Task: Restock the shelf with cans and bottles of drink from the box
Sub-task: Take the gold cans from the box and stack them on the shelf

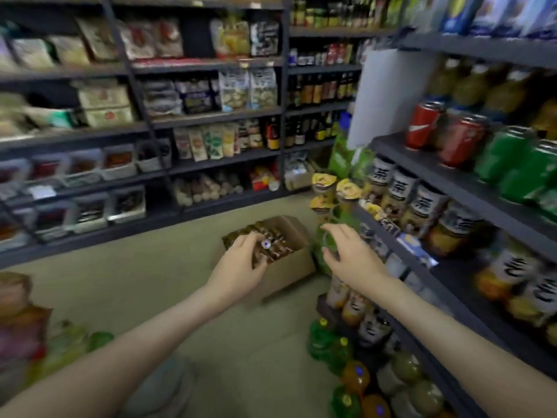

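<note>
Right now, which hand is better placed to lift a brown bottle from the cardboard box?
Left: the left hand grips a brown bottle in the cardboard box; the right hand hovers open beside it.

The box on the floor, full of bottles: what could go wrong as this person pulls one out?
1. The left hand grips a bottle by its top only, among tightly packed neighbours in the box. It might slip or drag others up.
2. The right hand hovers just below the stacked cups. A careless lift could topple them.
3. Green bottles stand on the floor close by and could get kicked over.
</note>
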A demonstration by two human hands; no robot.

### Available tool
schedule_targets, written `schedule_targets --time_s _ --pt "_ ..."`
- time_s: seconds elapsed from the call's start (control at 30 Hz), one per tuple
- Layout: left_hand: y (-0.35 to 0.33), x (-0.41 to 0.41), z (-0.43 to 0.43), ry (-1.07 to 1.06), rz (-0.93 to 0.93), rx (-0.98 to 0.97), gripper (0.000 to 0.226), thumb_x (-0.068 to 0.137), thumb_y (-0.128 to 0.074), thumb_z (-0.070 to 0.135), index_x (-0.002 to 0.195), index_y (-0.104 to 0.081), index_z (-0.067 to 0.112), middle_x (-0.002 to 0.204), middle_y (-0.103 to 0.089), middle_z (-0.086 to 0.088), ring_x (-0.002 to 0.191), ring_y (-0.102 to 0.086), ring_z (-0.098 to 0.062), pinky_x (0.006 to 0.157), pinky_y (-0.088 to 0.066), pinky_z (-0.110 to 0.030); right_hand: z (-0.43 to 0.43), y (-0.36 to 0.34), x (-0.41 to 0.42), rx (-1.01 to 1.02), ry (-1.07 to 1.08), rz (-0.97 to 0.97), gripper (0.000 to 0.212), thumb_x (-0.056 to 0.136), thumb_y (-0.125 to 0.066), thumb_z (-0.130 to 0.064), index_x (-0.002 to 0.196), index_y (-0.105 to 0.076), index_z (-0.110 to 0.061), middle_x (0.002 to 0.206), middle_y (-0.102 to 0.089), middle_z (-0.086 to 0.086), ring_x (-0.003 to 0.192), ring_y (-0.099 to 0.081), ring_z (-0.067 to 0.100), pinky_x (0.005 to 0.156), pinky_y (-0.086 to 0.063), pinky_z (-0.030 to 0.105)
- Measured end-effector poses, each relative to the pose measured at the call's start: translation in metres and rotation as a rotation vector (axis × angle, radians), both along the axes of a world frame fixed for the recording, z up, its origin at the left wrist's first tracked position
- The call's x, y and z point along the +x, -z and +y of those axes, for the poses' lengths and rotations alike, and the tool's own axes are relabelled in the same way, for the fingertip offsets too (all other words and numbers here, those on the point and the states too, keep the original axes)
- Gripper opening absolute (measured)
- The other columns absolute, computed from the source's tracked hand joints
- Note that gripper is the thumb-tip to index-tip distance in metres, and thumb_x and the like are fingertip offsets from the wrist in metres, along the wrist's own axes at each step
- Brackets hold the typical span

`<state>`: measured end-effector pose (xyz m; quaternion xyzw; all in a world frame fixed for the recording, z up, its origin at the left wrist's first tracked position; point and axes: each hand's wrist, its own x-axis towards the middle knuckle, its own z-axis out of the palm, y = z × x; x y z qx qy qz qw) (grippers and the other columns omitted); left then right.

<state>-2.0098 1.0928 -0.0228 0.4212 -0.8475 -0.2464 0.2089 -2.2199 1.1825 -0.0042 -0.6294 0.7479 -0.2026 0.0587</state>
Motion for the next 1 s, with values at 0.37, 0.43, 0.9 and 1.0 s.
schedule_targets --time_s 0.37,0.43,0.9,1.0 --pt "0.053 0.066 -0.206 -0.131 -0.241 0.134 0.050 0.096 -0.047 0.027 0.145 -0.034 0.023 0.139 -0.042 -0.005 0.122 -0.049 -0.025 0.095 -0.046 -0.035 -0.234 0.070 0.049 0.197 -0.055 -0.036 0.053 0.097 -0.046 -0.034 0.146 -0.031 -0.020 0.144 -0.039 -0.001 0.130 -0.040 0.019 0.100 -0.040 0.032" --pt "0.061 0.058 -0.239 -0.123 -0.264 0.146 0.052 0.096 -0.046 0.027 0.146 -0.033 0.022 0.143 -0.040 -0.006 0.125 -0.047 -0.023 0.098 -0.045 -0.035 -0.265 0.079 0.042 0.210 -0.028 -0.052 0.052 0.097 -0.047 -0.032 0.145 -0.031 -0.020 0.143 -0.040 0.000 0.129 -0.040 0.018 0.100 -0.042 0.032" --pt "0.240 -0.031 -0.488 -0.238 -0.464 0.452 0.048 0.098 -0.040 0.019 0.145 -0.034 0.023 0.148 -0.030 -0.008 0.124 -0.048 -0.023 0.099 -0.042 -0.030 -0.519 0.280 -0.073 0.589 0.075 -0.189 0.058 0.096 -0.049 -0.033 0.147 -0.025 -0.021 0.148 -0.034 0.006 0.131 -0.039 0.023 0.101 -0.043 0.035" --pt "0.288 -0.052 -0.555 -0.233 -0.511 0.440 0.048 0.099 -0.039 0.020 0.146 -0.032 0.022 0.152 -0.023 -0.009 0.132 -0.039 -0.025 0.101 -0.039 -0.032 -0.596 0.332 -0.080 0.640 0.034 -0.165 0.057 0.095 -0.049 -0.038 0.146 -0.029 -0.022 0.144 -0.039 0.005 0.130 -0.040 0.024 0.100 -0.041 0.037"
